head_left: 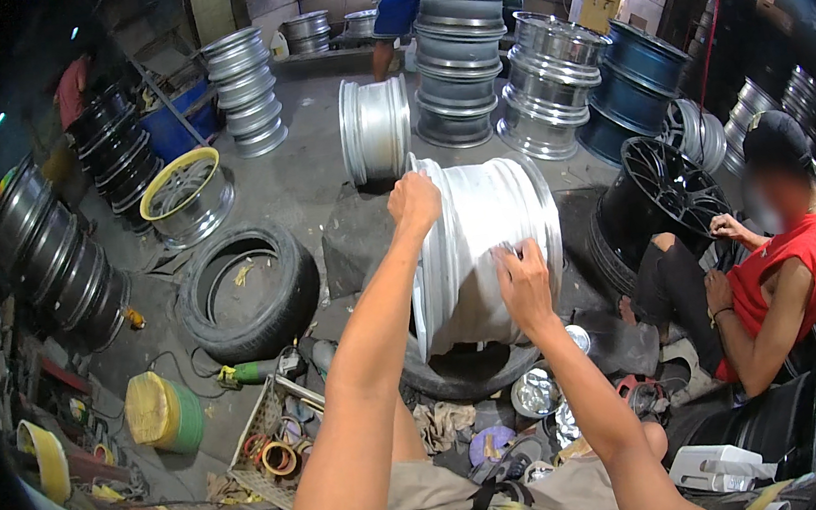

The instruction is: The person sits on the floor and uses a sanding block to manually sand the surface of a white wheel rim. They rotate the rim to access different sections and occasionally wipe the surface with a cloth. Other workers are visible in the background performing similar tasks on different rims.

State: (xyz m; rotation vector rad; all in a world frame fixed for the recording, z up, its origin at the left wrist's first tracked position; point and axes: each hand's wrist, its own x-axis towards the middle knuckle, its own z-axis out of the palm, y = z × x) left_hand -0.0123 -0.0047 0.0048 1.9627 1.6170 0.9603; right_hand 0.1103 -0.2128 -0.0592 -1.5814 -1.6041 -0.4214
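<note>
A silver wheel rim (pixel 483 246) stands on its edge before me, its barrel turned sideways, resting on a tire (pixel 462 375) that lies flat. My left hand (pixel 415 204) is closed over the upper left lip of this rim. Against the lower right of its barrel rests my right hand (pixel 526 287), the fingers bent and drawn together. Whatever may be under those fingertips is hidden. Just behind stands another silver rim (pixel 376 130), also on edge.
Tall rim stacks (pixel 457 68) line the back. A loose tire (pixel 247 288), a green power tool (pixel 258 370) and a crate (pixel 283 440) of rings lie left. Right, a seated person in red (pixel 784 283) touches a black wheel (pixel 667 190). Cans and rags (pixel 444 422) lie near my legs.
</note>
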